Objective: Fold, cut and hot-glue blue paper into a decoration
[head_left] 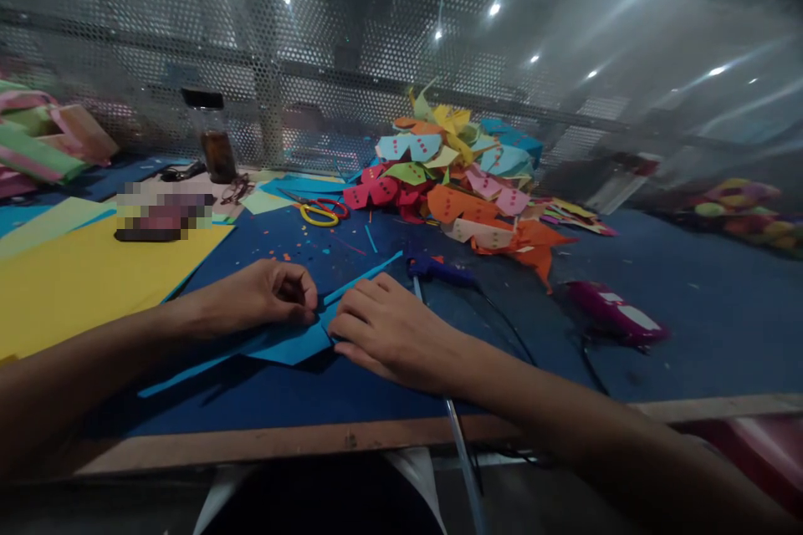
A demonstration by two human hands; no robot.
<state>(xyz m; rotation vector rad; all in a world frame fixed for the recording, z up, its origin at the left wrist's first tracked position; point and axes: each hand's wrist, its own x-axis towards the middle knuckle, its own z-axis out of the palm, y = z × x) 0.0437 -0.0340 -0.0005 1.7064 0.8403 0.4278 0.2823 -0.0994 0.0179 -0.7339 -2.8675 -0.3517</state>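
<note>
Blue paper [288, 344] with long narrow strips lies on the dark blue table in front of me. My left hand [276, 297] has its fingers curled and its fingertips pinched at the paper's upper edge. Just right of it, my right hand [386, 326] is bent over the paper's right part, fingers closed on it. One strip angles up and right between and beyond the hands, toward a blue glue gun [442, 269]. A clear glue stick runs from near the gun down under my right wrist.
Folded colourful paper shapes [452, 175] are heaped at the back. Scissors [319, 212], a jar [217, 146] and yellow sheets [100, 276] are at left and back left. A purple object [615, 313] with a cable lies right. The wooden table edge [282, 443] runs in front.
</note>
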